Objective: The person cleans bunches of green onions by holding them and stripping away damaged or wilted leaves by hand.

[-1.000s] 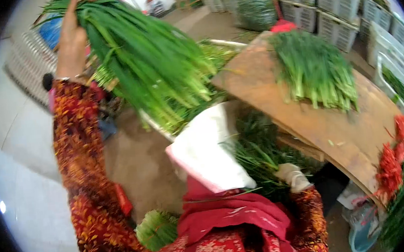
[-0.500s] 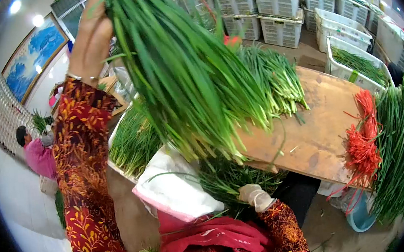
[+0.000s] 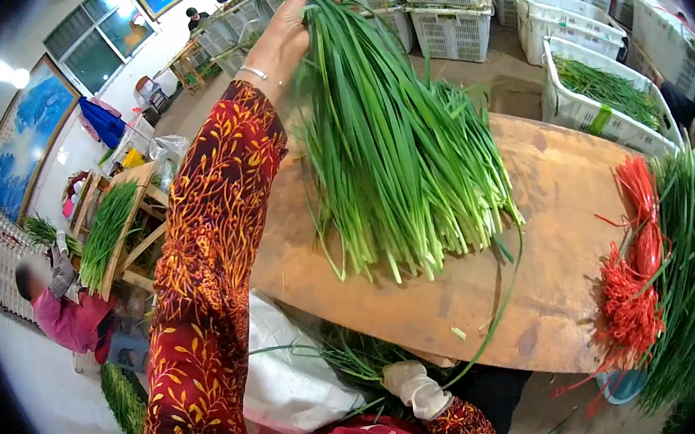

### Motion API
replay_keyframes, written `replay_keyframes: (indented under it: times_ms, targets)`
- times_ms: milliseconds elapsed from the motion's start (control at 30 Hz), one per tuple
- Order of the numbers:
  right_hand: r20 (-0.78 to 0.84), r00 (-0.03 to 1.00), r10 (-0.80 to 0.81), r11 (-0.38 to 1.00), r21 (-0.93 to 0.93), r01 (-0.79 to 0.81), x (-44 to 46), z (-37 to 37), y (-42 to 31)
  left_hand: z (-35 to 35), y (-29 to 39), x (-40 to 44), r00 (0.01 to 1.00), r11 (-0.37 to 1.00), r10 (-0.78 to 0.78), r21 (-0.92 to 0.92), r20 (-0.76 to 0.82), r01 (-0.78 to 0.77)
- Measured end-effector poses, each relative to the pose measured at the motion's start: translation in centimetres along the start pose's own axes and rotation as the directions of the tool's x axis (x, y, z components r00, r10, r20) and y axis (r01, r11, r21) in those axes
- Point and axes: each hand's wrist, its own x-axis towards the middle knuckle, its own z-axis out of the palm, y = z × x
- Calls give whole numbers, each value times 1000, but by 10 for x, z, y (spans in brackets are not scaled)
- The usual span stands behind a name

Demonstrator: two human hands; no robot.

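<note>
My left hand (image 3: 287,44) is bare and closed around the leafy tops of a bunch of garlic chives (image 3: 374,140). The pale cut ends of the bunch rest on the wooden board (image 3: 559,273), against another pile of chives (image 3: 474,148). Low in the view, my right hand (image 3: 416,389) wears a pale glove and is curled beside loose chives (image 3: 347,353) below the board's near edge. What its fingers hold, if anything, is hidden. Red ties (image 3: 634,275) lie at the board's right end.
A long dark-green chive bundle (image 3: 691,269) hangs at the right, above a blue basin (image 3: 623,387). White crates (image 3: 451,30) are stacked behind; one open crate (image 3: 603,112) holds chives. A white sack (image 3: 291,371) lies near my lap. At left a person (image 3: 67,316) sits beside a chive-laden stand (image 3: 109,229).
My left hand has brought the raised chive bunch down and right onto the board, beside the other pile. My right hand stays low. The view has shifted, showing more of the room at left.
</note>
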Motion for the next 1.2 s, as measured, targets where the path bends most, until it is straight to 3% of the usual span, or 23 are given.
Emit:
replay_keyframes:
  times_ms: [33,100,200,233,267,300,333,367,400,467,500,567,667,700,733,767,867,933,1000,1033,1067,1133,1200]
  targets:
    - [80,997,20,1000,-12,-19,3,0,0,-2,-12,7,997,996,-76,-49,20,77]
    - [91,996,22,1000,15,-24,5,-7,0,-12,-40,27,986,981,-162,-104,36,165]
    - [74,997,20,999,38,-23,8,-12,0,-53,-102,77,952,961,-275,-32,-133,274]
    - [72,997,22,999,46,-25,8,-13,0,-60,-110,57,963,779,-7,605,269,-163]
    - [73,997,26,998,49,-30,7,-13,1,-66,-118,36,749,171,263,735,608,-657]
    - [73,997,29,998,55,-33,7,-15,1,-43,-118,18,950,460,215,835,225,-301]
    - [74,997,27,998,61,-32,6,-16,0,-30,-113,5,983,674,47,732,-179,102]
    - [74,997,28,997,66,-33,5,-17,-2,-32,-106,-3,965,586,55,791,-258,178]
    - [73,997,26,997,76,-32,3,-19,-3,-41,-105,-15,962,580,51,792,-270,191]
    - [73,997,29,997,76,-34,2,-21,-3,-63,-99,-49,968,540,248,835,-30,-112]
    - [68,997,28,995,90,-34,0,-22,-3,-59,-89,-84,949,632,312,755,-38,-177]
    - [71,997,18,994,109,-26,-4,-27,-4,-50,-56,-161,983,723,169,687,-67,-77]
    - [102,994,-33,953,303,1,-16,-54,-8,-54,-30,-275,992,720,11,689,-125,79]
    - [71,980,-188,878,459,135,-14,-57,-14,-53,-23,-314,979,791,-56,590,-198,165]
    - [66,979,-193,783,612,113,-30,-68,-12,-50,-16,-350,959,846,-116,481,-260,232]
    - [101,985,-143,790,611,52,-41,-95,-27,-46,-14,-384,943,862,-139,432,-303,266]
    - [49,993,-103,414,910,-2,-65,-115,-50,-44,-23,-465,913,907,-202,285,-353,311]
    - [-2,998,-60,348,937,23,-81,-134,-71,-21,-24,-492,894,871,-333,266,-299,413]
    - [-126,992,6,334,935,116,-87,-143,-93,-13,-40,-508,947,845,-294,429,-129,321]
    - [-164,986,20,350,925,146,-88,-148,-102,-11,-34,-508,923,756,-382,559,-43,339]
    - [-181,976,-118,278,938,208,-80,-149,-97,-6,-37,-509,940,778,-340,565,11,275]
    - [-315,926,-207,165,922,350,-68,-152,-114,1,-35,-506,948,782,-282,608,147,138]
    - [-405,895,-185,129,893,431,-63,-159,-133,8,-30,-502,947,817,-272,560,170,134]
